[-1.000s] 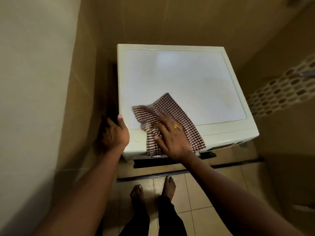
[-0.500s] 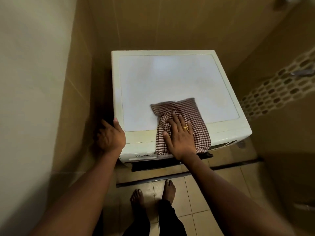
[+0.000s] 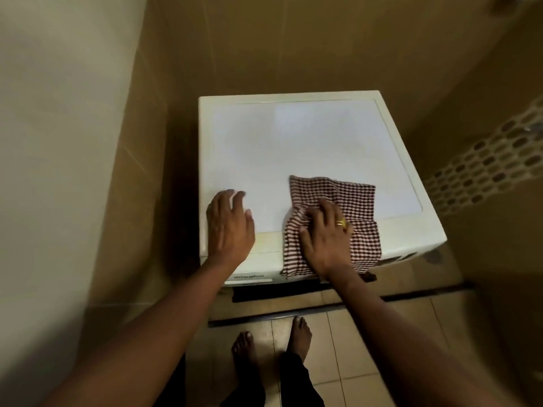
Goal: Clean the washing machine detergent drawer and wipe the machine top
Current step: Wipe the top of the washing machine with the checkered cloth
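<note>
Between a pale wall on the left and brown tiled walls behind and to the right, a white washing machine is standing on a tiled floor. A strip of small oval tiles is running along the right wall. The machine's flat top is looking smooth and a bit shiny, with a cream edge going all around it. On the front panel, low down on the left, a small grey label is showing a word that is looking like "Whirlpool", but it is blurry. A dark shape is showing under the front panel; I cannot tell what it is.

A brown and white checked cloth is lying on the near right part of the top and hanging over the front edge. The right hand is pressing on the cloth, with its fingers bending down and bunching it up. A gold ring is sitting on one finger. The left hand is lying open on the near left part of the top, fingers loose and holding nothing. Two bare feet are standing on the floor in front of the machine.
</note>
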